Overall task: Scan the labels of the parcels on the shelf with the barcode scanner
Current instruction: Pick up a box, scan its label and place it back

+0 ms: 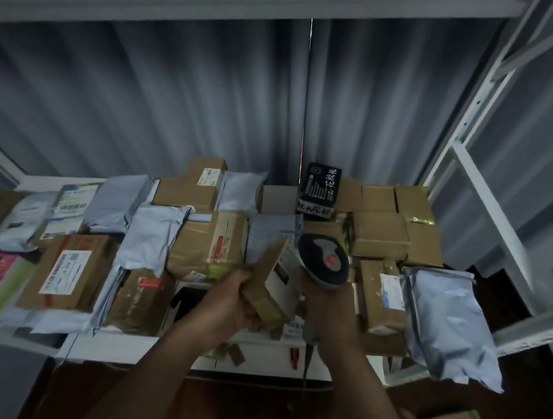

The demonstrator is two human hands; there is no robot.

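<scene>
Corrugated grey wall panels stood behind the white metal shelf [135,348], and its surface was crowded with parcels from left to right. We held a small cardboard box [271,284] lifted off the shelf near the middle, our left hand [235,303] curled round its lower end, tilting its white label toward the scanner. Our right hand [328,304] was wrapped round the handle of the barcode scanner [326,261], whose head sat just beside the box's labelled face. We judged this one parcel to be mid-scan. Nothing showed which others were finished: the brown box with the white label [68,271] at near left, the grey mailer bag [445,318] at right and the black box [318,190] at the far edge all lay untouched, so we reckoned most remained.
</scene>
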